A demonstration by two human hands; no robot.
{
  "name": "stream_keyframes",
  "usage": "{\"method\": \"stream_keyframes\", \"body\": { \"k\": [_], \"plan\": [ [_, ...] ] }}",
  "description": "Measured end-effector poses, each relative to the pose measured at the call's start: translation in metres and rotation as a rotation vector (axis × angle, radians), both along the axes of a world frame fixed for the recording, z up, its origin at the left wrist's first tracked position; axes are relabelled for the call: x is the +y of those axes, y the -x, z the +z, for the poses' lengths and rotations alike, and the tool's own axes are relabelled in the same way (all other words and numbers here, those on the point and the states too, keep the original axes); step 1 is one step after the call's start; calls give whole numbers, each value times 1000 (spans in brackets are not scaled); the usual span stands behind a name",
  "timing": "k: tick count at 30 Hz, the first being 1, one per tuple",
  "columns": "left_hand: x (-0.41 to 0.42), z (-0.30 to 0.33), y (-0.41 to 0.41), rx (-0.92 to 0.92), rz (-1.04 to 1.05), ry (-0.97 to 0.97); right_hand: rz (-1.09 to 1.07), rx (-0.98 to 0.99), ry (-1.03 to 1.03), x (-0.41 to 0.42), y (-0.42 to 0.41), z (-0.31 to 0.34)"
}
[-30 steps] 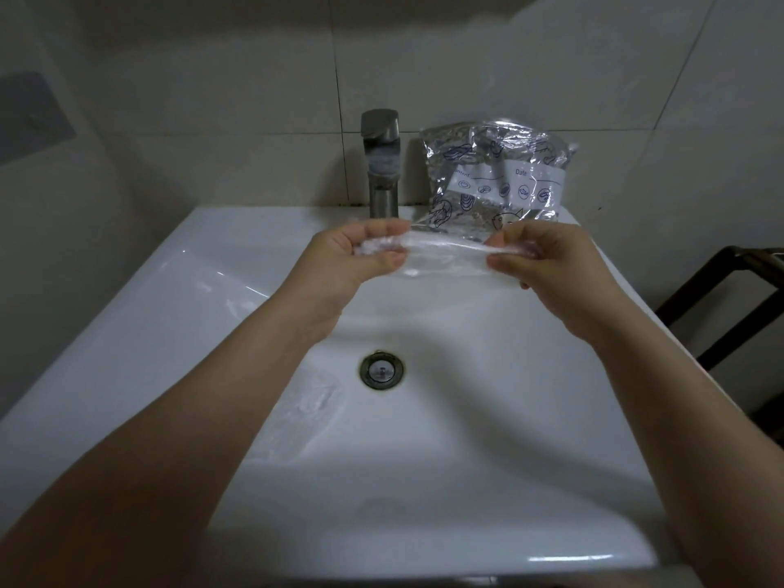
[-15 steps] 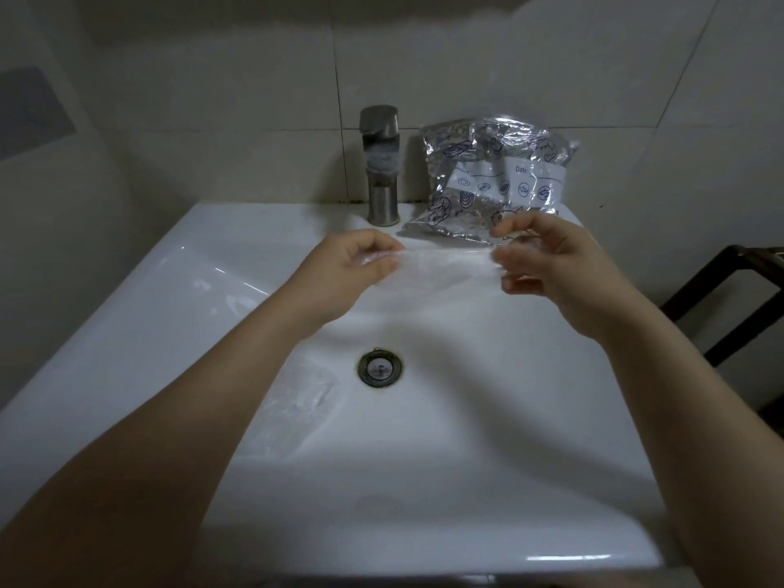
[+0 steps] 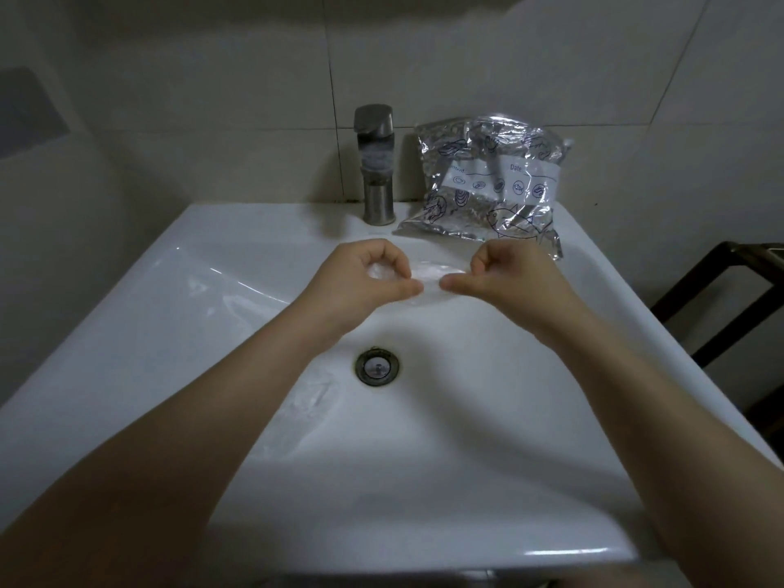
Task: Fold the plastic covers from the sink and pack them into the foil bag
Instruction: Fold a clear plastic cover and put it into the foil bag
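Hands met over the back of the sink (image 3: 530, 439), both pinching one clear plastic cover (image 3: 428, 275) that spanned the short gap between them, its long axis running left to right. The left hand (image 3: 365, 282) curled round one bunched end, and the right hand (image 3: 505, 278) nipped the other between thumb and bent fingers. The foil bag (image 3: 488, 184) stood beyond the hands and a little to the right, propped on the rear ledge against the tiled wall, so the right hand was the nearer to it; whether its mouth was open could not be told. The tap (image 3: 375, 163) stood just beside the bag on its left, probably close enough to crowd a reach from the left hand. Another clear cover (image 3: 305, 413) lay in the basin left of the drain (image 3: 376, 366), partly under the left forearm, and a further film (image 3: 229, 294) seemed to lie on the left slope.
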State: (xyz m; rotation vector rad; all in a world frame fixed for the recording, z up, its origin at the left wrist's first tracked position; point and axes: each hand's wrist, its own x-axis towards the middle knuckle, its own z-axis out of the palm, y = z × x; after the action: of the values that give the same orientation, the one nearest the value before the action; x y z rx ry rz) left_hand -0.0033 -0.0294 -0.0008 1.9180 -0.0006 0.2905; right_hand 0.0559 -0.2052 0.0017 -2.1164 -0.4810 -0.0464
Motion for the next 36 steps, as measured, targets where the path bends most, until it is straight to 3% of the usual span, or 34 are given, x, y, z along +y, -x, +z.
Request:
{"method": "stream_keyframes", "body": {
  "k": [11, 14, 17, 19, 23, 25, 29, 30, 32, 34, 36],
  "plan": [
    [6, 1, -2, 5, -13, -6, -21, -388, 346, -1, 5, 2],
    [8, 0, -6, -43, 56, -159, -1, -433, 401, -1, 4, -2],
    [13, 2, -7, -147, 79, -413, 27, -397, 361, -4, 0, -3],
    [20, 5, -6, -203, -12, -523, 43, -315, 285, -8, -5, -3],
    [32, 9, -2, -123, -167, -622, 121, -149, 228, -13, -10, -3],
    [35, 13, 0, -84, -140, -472, 157, -19, 173, -12, -7, -3],
    [21, 13, -3, -222, 148, 137, 267, 210, -207, 1, 2, -7],
    [15, 11, -4, -181, 203, 339, 259, 256, -291, 5, 5, -8],
    [2, 6, -6, 96, 144, 711, 231, 342, -402, 13, 10, -12],
    [-9, -4, -4, 321, -7, 754, 218, 408, -472, 18, 14, -15],
    [-18, -12, -3, 323, -71, 753, 226, 414, -479, 20, 17, -16]
  ]
}}
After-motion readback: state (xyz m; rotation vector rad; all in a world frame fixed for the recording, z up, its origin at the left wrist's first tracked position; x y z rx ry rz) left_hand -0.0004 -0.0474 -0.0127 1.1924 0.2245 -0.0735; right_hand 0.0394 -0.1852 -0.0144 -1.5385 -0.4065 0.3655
